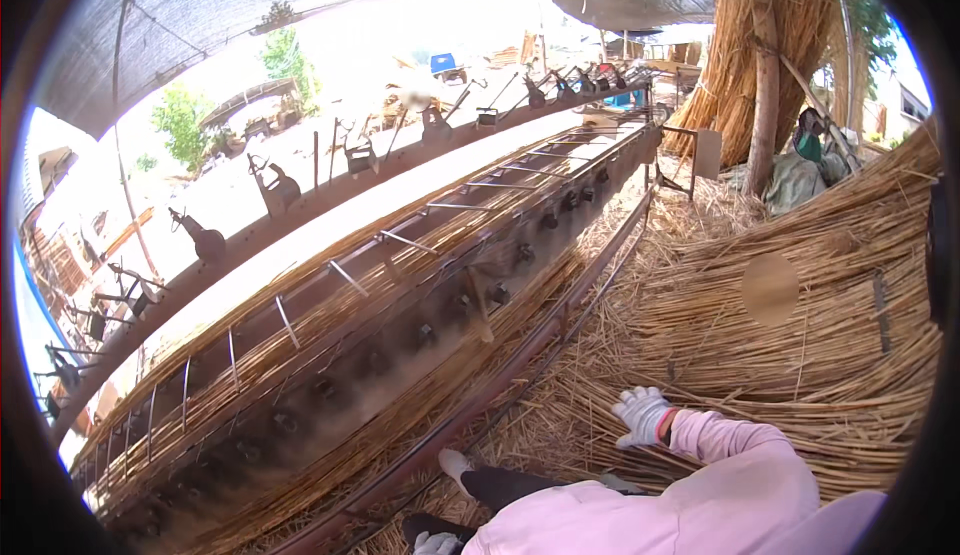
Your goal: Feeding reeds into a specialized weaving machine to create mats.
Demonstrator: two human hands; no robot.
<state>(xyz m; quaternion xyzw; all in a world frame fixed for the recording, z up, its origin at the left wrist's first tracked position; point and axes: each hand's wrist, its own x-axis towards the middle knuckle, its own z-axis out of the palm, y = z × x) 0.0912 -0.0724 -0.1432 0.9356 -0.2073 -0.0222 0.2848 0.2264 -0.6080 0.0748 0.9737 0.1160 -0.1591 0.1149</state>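
Note:
My right hand point(642, 416), in a white-grey glove below a pink sleeve, reaches over the lower edge of a large heap of dry reeds point(850, 295). Its fingers are spread, and nothing shows in them. Whether the palm touches the stalks I cannot tell. At the bottom edge my left hand point(437, 543), gloved too, is mostly cut off beside my dark-clad leg, its fingers hardly visible. Loose straw point(560, 405) covers the ground between the heap and a long metal machine frame point(500, 380).
Reeds lie along the long slatted trough point(440, 215) of the machine, and dust hangs at its side. Several metal fittings stand on its far rail point(330, 187). Tall reed bundles point(735, 55) lean by a wooden post point(765, 105) at the back right. A shade cloth point(250, 15) hangs overhead.

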